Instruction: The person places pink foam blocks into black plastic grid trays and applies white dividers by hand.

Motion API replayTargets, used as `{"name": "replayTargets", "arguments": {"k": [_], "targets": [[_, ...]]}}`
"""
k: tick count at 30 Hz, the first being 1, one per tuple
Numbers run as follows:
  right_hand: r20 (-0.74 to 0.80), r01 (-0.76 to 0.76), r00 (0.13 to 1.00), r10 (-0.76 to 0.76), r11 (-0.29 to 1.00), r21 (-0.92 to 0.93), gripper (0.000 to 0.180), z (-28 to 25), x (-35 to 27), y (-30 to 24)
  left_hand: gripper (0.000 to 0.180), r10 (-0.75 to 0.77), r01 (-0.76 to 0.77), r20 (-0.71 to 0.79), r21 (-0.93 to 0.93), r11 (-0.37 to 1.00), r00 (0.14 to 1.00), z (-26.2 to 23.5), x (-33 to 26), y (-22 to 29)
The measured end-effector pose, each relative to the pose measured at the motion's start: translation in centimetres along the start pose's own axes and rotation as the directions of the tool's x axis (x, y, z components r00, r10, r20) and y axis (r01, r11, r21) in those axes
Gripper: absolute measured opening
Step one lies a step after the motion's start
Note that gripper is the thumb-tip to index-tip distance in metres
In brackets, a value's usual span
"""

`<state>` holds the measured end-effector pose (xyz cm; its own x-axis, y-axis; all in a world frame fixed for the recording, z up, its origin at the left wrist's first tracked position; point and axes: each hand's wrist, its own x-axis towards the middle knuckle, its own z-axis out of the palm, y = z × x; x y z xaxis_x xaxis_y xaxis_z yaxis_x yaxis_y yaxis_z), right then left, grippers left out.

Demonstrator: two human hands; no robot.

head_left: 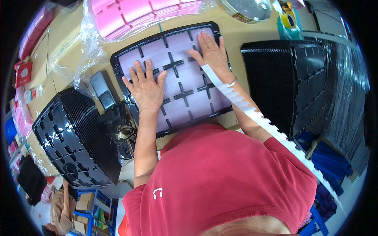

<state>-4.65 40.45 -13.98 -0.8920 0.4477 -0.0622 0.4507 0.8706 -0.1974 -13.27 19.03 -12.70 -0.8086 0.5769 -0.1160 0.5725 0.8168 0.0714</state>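
A black plastic tray [138, 45] lies before me, lined with lilac sheet [153, 51] between black cross-shaped ribs. My left hand [146, 88] rests flat on the tray's left part, fingers spread. Toward its far right corner my right hand [212, 55] presses flat, thumb apart from the fingers; neither hand grips anything. A long white strip with a notched edge [252, 112] runs from beside my right wrist across the forearm and past my shoulder. What holds the strip up cannot be seen.
Stacked black trays stand at left [71, 137] and right [271, 82]. Beyond the tray are pink sheets [134, 15] in clear wrap and a round tub [248, 10]. A dark phone-like box [104, 89] lies left. Another person [61, 208] is at lower left.
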Motion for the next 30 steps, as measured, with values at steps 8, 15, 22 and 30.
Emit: {"name": "replayTargets", "arguments": {"k": [8, 15, 22, 30], "targets": [[-0.067, 0.005, 0.998, -0.008, 0.998, -0.059, 0.084, 1.3, 1.4, 0.7, 0.061, 0.017, -0.023, -0.067, -0.089, 0.996, 0.998, -0.1, 0.0, 0.1], [-0.049, 0.126, 0.991, -0.123, 0.989, 0.079, 0.077, -0.5, -1.2, -1.4, 0.065, 0.029, -0.04, -0.062, -0.182, 0.982, 0.998, 0.4, -0.1, -0.6], [0.025, 0.245, 0.969, -0.247, 0.967, 0.071, 0.074, 0.2, -2.3, -2.2, 0.079, -0.003, -0.019, -0.088, -0.252, 0.967, 0.996, 0.3, 1.3, -1.6], [0.014, 0.191, 0.981, -0.194, 0.977, 0.094, 0.072, 0.6, -2.3, -2.4, 0.087, -0.012, 0.007, -0.105, -0.048, 0.999, 0.994, 1.9, 3.2, -2.5]]}}
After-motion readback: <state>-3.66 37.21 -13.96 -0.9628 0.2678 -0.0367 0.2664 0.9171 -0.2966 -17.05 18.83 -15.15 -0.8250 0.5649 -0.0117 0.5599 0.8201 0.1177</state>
